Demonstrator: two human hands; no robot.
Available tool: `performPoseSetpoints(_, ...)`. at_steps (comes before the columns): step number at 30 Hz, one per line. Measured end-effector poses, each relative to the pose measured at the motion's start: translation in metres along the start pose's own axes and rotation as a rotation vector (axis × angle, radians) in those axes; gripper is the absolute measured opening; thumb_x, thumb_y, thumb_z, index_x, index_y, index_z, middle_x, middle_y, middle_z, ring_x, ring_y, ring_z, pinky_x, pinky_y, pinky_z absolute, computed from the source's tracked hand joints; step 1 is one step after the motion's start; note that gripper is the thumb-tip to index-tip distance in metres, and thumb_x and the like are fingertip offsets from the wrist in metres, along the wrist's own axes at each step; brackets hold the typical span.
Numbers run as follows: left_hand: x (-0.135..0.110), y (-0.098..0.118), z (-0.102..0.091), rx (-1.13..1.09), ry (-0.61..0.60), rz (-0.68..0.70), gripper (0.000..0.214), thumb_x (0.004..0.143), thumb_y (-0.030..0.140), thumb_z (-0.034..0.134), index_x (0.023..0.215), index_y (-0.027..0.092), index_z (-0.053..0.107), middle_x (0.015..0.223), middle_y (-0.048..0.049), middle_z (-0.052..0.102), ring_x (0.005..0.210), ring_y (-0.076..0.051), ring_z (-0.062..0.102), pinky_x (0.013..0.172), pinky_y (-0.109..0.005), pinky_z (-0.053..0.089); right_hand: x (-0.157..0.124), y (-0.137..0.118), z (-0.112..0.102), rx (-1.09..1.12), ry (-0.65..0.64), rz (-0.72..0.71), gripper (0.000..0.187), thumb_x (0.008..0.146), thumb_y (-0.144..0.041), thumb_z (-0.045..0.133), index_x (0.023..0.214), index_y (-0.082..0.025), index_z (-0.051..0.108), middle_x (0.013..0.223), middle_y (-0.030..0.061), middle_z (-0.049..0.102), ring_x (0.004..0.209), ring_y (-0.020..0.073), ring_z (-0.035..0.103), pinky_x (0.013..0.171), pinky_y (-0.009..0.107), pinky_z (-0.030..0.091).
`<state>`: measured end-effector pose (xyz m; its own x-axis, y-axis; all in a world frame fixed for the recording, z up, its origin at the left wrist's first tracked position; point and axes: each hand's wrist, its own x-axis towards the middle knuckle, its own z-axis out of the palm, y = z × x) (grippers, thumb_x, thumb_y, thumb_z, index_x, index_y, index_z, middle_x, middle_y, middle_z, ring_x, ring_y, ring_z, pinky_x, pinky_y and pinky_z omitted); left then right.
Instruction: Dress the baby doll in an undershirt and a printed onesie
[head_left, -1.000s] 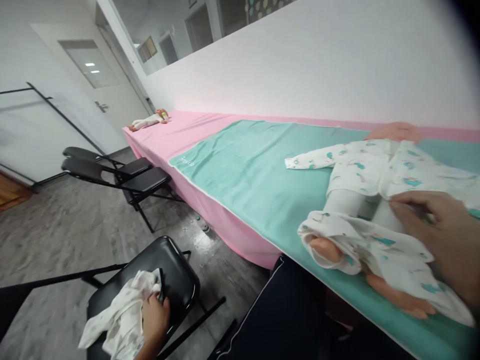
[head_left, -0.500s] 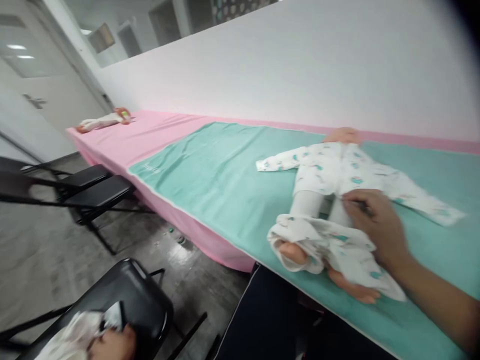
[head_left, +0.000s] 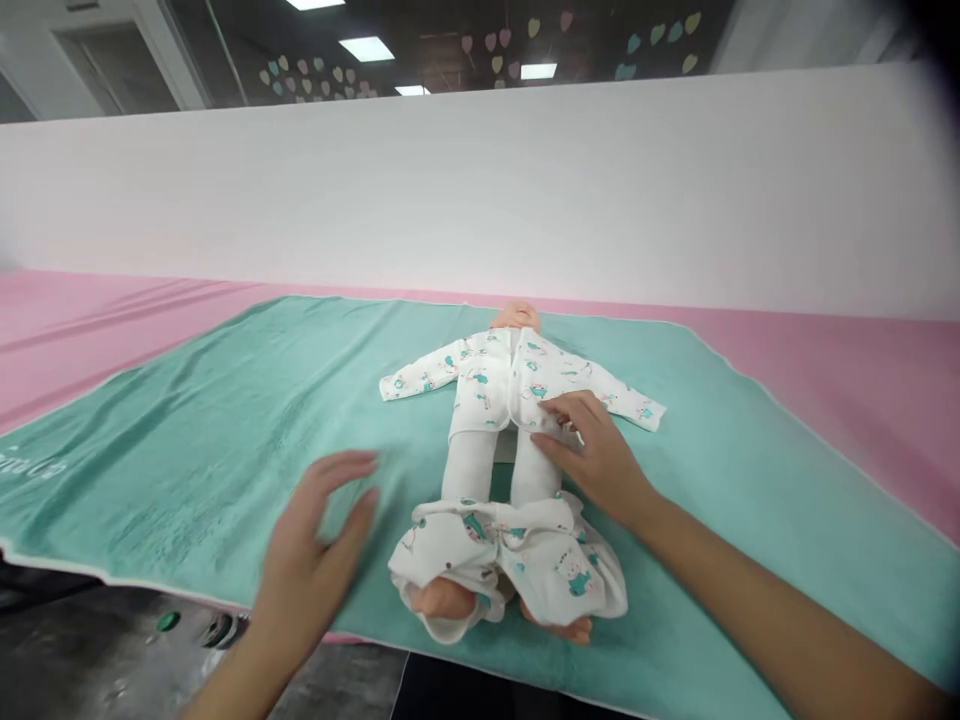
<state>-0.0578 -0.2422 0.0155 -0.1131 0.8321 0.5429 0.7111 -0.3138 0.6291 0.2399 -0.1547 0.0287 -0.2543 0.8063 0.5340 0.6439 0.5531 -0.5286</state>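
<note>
A baby doll (head_left: 517, 318) lies on its back on a teal towel (head_left: 225, 420), head toward the wall. It wears a white printed top (head_left: 495, 385), and matching printed trousers (head_left: 517, 555) are bunched down around its ankles, leaving the white legs bare. My right hand (head_left: 589, 450) rests on the hem of the top at the doll's right hip, fingers curled on the fabric. My left hand (head_left: 319, 540) hovers open above the towel just left of the bunched trousers, holding nothing.
The towel covers a long table with a pink cloth (head_left: 847, 390), set against a white partition wall (head_left: 480, 190). The table's front edge runs along the bottom; grey floor (head_left: 90, 650) shows below it at the left.
The view has swung right, from the chairs to the doll. My left hand has left the white garment on the black chair and come up empty beside the doll. My right hand stays at the doll's waist.
</note>
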Motion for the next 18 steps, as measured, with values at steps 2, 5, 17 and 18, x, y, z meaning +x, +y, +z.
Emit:
performPoseSetpoints(2,0.052,0.035,0.032,-0.086,-0.219,0.152,0.021,0.084,0.026,0.051,0.104,0.027,0.057,0.118,-0.0025,0.056,0.113,-0.021,0.051,0.099,-0.042,0.041,0.000,-0.001,0.001,0.012,0.053,-0.010,0.019,0.087,-0.035,0.051,0.101,-0.022,0.055,0.097,0.0066,0.054,0.089,0.0199,0.052,0.078,0.035,0.045)
performPoseSetpoints(5,0.095,0.059,0.076,-0.114,-0.432,0.345,0.030,0.076,0.024,0.062,0.106,0.024,0.057,0.130,-0.0058,0.049,0.127,-0.024,0.039,0.106,-0.043,0.035,-0.003,-0.009,-0.003,0.026,-0.045,-0.106,0.015,0.089,-0.033,0.049,0.083,-0.021,0.056,0.080,0.0030,0.055,0.072,0.0154,0.050,0.067,0.030,0.042)
performPoseSetpoints(17,0.091,0.041,0.098,-0.300,-0.201,0.086,0.022,0.085,0.020,0.047,0.105,0.021,0.056,0.112,-0.0040,0.061,0.108,-0.017,0.053,0.097,-0.037,0.040,-0.003,-0.032,-0.029,0.306,-0.723,-0.134,0.029,0.074,-0.049,0.067,0.074,-0.020,0.060,0.078,-0.0003,0.057,0.075,0.0133,0.050,0.067,0.026,0.041)
performPoseSetpoints(18,0.092,0.043,0.097,-0.338,-0.233,0.077,0.021,0.086,0.024,0.048,0.105,0.021,0.056,0.112,-0.0037,0.061,0.108,-0.017,0.053,0.097,-0.036,0.040,-0.004,-0.033,-0.028,0.302,-0.712,-0.100,0.029,0.076,-0.048,0.064,0.073,-0.020,0.059,0.076,-0.0006,0.056,0.072,0.0127,0.049,0.065,0.026,0.040)
